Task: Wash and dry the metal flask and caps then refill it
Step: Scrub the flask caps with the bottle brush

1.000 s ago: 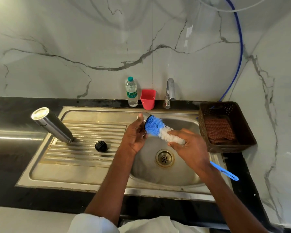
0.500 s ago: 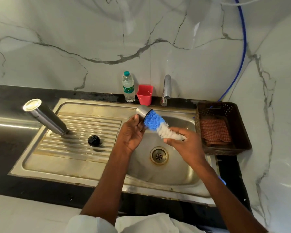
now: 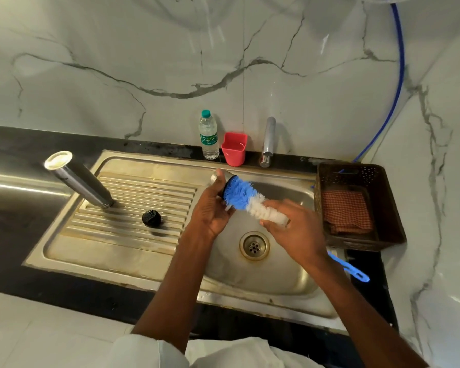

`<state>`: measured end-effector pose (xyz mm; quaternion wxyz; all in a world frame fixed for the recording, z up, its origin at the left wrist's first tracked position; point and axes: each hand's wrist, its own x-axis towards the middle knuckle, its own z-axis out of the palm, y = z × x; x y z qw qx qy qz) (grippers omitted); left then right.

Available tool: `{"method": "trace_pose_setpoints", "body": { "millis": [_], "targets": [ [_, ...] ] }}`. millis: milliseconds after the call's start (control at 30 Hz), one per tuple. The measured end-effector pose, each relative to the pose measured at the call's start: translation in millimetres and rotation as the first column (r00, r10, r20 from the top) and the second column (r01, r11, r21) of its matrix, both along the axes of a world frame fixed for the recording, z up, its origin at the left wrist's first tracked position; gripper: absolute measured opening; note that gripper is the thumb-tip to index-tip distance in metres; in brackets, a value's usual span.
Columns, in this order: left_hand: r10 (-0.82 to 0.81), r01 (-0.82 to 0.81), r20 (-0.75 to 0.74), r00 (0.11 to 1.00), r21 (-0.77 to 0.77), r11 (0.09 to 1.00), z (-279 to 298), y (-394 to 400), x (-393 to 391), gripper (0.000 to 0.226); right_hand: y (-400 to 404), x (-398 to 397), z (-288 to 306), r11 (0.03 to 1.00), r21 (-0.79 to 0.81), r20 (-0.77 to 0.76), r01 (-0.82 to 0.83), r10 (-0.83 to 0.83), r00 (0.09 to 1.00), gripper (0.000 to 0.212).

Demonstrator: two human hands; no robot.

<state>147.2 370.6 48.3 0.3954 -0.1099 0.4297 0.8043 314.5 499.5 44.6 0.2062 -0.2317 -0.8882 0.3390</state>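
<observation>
The metal flask [image 3: 80,179] stands upside down on the ribbed drainboard, its base facing up and to the left. A black inner cap [image 3: 151,218] lies on the drainboard to its right. My left hand [image 3: 212,208] grips the metal outer cap [image 3: 223,180] over the sink bowl. The blue and white bottle brush [image 3: 246,199] has its blue bristle end pressed into that cap. My right hand [image 3: 294,229] is closed around the brush at its white bristles, and the blue handle [image 3: 348,268] sticks out behind my wrist.
The steel sink [image 3: 271,285] has a drain [image 3: 254,245] below my hands. At the back stand a plastic water bottle [image 3: 208,135], a red cup [image 3: 234,149] and the tap [image 3: 268,142]. A brown basket [image 3: 383,208] holding a checked cloth [image 3: 347,211] sits at the right.
The brush and cap have shifted a little within my hands as the brush works in the cap. The camera view has tilted slightly. The flask and black cap have stayed put.
</observation>
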Motion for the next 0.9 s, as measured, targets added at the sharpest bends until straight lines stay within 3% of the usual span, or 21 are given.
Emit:
{"method": "trace_pose_setpoints", "body": {
  "millis": [33, 67, 100, 133, 167, 200, 233, 267, 333, 367, 400, 433, 467, 500, 533, 567, 600, 633, 667, 767, 900],
  "targets": [
    [0.022, -0.023, -0.007, 1.0, -0.022, 0.999, -1.6, 0.5, -2.0, 0.023, -3.3, -2.9, 0.0, 1.0, 0.028, 0.007, -0.001, 0.001, 1.0, 0.041],
    [0.034, -0.035, -0.006, 0.999, -0.017, 0.999, -3.2, -0.3, -4.1, 0.02, -5.5, -6.3, 2.7, 0.992, -0.126, 0.031, 0.015, -0.011, 0.999, 0.039],
    [0.037, -0.037, -0.002, 0.999, -0.005, 0.999, -5.5, -2.8, -6.4, 0.019, -5.3, -10.7, 6.9, 0.891, -0.452, 0.064, 0.041, -0.014, 0.998, 0.036],
    [0.028, -0.028, 0.004, 1.0, 0.03, 0.999, -6.8, -6.2, -8.5, 0.021, -2.9, -13.4, 10.7, 0.6, -0.797, 0.111, 0.072, 0.027, 0.993, 0.034],
    [0.014, -0.015, 0.01, 1.0, 0.076, 0.997, -10.3, -9.4, -11.5, 0.026, -0.9, -14.3, 13.1, 0.276, -0.955, 0.135, 0.108, 0.081, 0.988, 0.033],
    [-0.007, 0.004, 0.026, 1.0, 0.12, 0.993, -12.2, -12.5, -14.7, 0.03, -2.1, -15.1, 15.1, 0.085, -0.987, 0.145, 0.136, 0.102, 0.984, 0.033],
    [-0.021, 0.015, 0.035, 0.999, 0.148, 0.989, -14.6, -16.0, -18.8, 0.03, -4.0, -17.7, 14.8, 0.057, -0.99, 0.137, 0.13, 0.125, 0.983, 0.033],
    [-0.037, 0.03, 0.04, 0.999, 0.153, 0.988, -19.0, -19.3, -25.6, 0.028, -5.9, -21.7, 17.2, 0.124, -0.986, 0.128, 0.113, 0.124, 0.984, 0.033],
    [-0.067, 0.066, 0.02, 0.998, 0.057, 0.996, -20.8, -22.0, -38.0, 0.018, -11.5, -27.3, 14.7, 0.566, -0.821, 0.112, 0.076, 0.029, 0.993, 0.032],
    [-0.083, 0.083, 0.013, 0.996, 0.006, 0.997, -18.5, -21.7, -43.1, 0.024, -12.9, -31.9, 12.4, 0.797, -0.598, 0.096, 0.081, -0.029, 0.995, 0.034],
    [-0.099, 0.099, 0.008, 0.995, -0.046, 0.994, -16.7, -20.5, -47.7, 0.033, -13.2, -35.4, 5.4, 0.939, -0.334, 0.092, 0.079, -0.051, 0.994, 0.037],
    [-0.102, 0.101, 0.0, 0.995, -0.095, 0.99, -14.7, -19.0, -51.8, 0.036, -17.5, -39.6, 2.7, 0.993, -0.095, 0.096, 0.068, -0.059, 0.994, 0.039],
    [-0.09, 0.087, -0.013, 0.996, -0.123, 0.989, -13.9, -17.7, -55.2, 0.034, -23.1, -43.1, 3.0, 0.997, 0.014, 0.11, 0.08, -0.081, 0.991, 0.04],
    [-0.075, 0.073, -0.015, 0.997, -0.11, 0.991, -14.5, -16.6, -58.0, 0.031, -26.0, -46.1, 4.8, 0.994, -0.036, 0.122, 0.106, -0.101, 0.987, 0.039],
    [-0.066, 0.066, 0.005, 0.998, -0.052, 0.996, -16.3, -17.3, -63.4, 0.031, -30.0, -51.3, 10.9, 0.932, -0.328, 0.13, 0.155, -0.118, 0.984, 0.035],
    [-0.069, 0.068, 0.043, 0.997, 0.019, 0.997, -17.2, -18.2, -68.2, 0.037, -34.3, -56.3, 15.2, 0.675, -0.712, 0.154, 0.192, -0.116, 0.981, 0.033],
    [-0.081, 0.075, 0.082, 0.993, 0.077, 0.994, -17.9, -19.5, -73.5, 0.041, -40.0, -58.6, 21.5, 0.325, -0.921, 0.203, 0.215, -0.071, 0.977, 0.035],
    [-0.092, 0.078, 0.104, 0.99, 0.128, 0.989, -18.3, -20.2, -78.2, 0.037, -44.4, -59.8, 24.8, 0.097, -0.97, 0.222, 0.224, -0.036, 0.974, 0.037],
    [-0.094, 0.078, 0.106, 0.99, 0.15, 0.986, -19.9, -20.6, -81.7, 0.028, -46.6, -59.9, 22.9, -0.001, -0.975, 0.223, 0.223, -0.009, 0.975, 0.038],
    [-0.097, 0.081, 0.083, 0.992, 0.174, 0.981, -24.5, -25.2, -87.0, 0.021, -61.3, -63.3, 17.0, 0.042, -0.978, 0.203, 0.204, -0.03, 0.979, 0.034],
    [-0.087, 0.081, 0.054, 0.995, 0.101, 0.992, -35.6, -42.1, -91.6, 0.018, -83.0, -60.2, 18.8, 0.484, -0.843, 0.169, 0.234, -0.174, 0.97, 0.021]
  ]
}}
